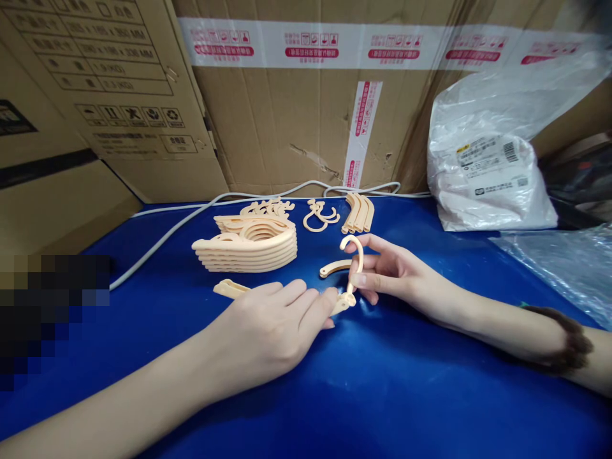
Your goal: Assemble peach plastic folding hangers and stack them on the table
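My left hand point(277, 325) is closed around a cream plastic hanger arm point(231, 289), whose two ends stick out on either side of the fingers. Between its thumb and fingers, my right hand point(389, 271) pinches a cream hanger hook point(359, 258), held upright with the curve on top. The hook's lower end meets the right end of the hanger arm; whether the two are locked together I cannot tell. A loose curved arm piece point(335, 268) lies on the blue table just behind, partly hidden by my right fingers.
A stack of cream hanger pieces point(246, 248) stands behind my left hand. Farther back lie small parts point(268, 208), loose hooks point(321, 217) and several curved arms point(358, 213). A white cable point(167, 245) runs along cardboard boxes point(287, 127). A plastic bag point(492, 172) sits at right.
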The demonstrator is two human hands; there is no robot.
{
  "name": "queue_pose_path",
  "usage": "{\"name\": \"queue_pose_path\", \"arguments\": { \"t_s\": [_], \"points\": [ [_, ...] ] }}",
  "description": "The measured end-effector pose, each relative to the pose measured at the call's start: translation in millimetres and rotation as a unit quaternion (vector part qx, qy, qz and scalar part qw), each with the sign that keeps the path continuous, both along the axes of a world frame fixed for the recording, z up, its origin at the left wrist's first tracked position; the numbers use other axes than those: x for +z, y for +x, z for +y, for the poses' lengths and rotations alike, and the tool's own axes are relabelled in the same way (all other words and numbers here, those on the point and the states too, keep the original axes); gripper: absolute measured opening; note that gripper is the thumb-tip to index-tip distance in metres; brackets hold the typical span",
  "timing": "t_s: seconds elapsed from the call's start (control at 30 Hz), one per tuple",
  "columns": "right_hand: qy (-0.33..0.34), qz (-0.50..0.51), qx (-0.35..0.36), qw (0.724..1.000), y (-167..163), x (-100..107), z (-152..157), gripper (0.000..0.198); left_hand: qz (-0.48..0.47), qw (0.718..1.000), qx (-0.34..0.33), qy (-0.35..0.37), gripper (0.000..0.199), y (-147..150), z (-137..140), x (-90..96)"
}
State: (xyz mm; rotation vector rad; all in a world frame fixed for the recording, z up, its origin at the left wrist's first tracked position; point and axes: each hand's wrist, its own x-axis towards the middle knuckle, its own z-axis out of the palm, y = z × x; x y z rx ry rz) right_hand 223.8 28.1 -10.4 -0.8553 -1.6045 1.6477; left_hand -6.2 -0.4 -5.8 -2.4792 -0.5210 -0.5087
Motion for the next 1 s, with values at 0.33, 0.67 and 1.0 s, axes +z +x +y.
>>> {"name": "queue_pose_path", "arguments": {
  "t_s": [0.33, 0.67, 1.0],
  "points": [
    [0.036, 0.013, 0.015, 0.999, 2.5, -3.7, 0.1, 0.050, 0.001, 1.000, 0.019, -0.012, 0.025, 1.8, -1.1, -2.7],
    [0.073, -0.030, 0.005, 0.997, 2.3, -4.7, -3.1, 0.054, -0.003, 0.998, 0.015, -0.054, 0.030, 1.2, 0.7, -6.0],
    [0.068, -0.025, -0.012, 0.997, 0.1, -0.7, -5.0, 0.052, -0.006, 0.998, 0.025, -0.062, 0.030, 4.5, -3.4, -1.9]
  ]
}}
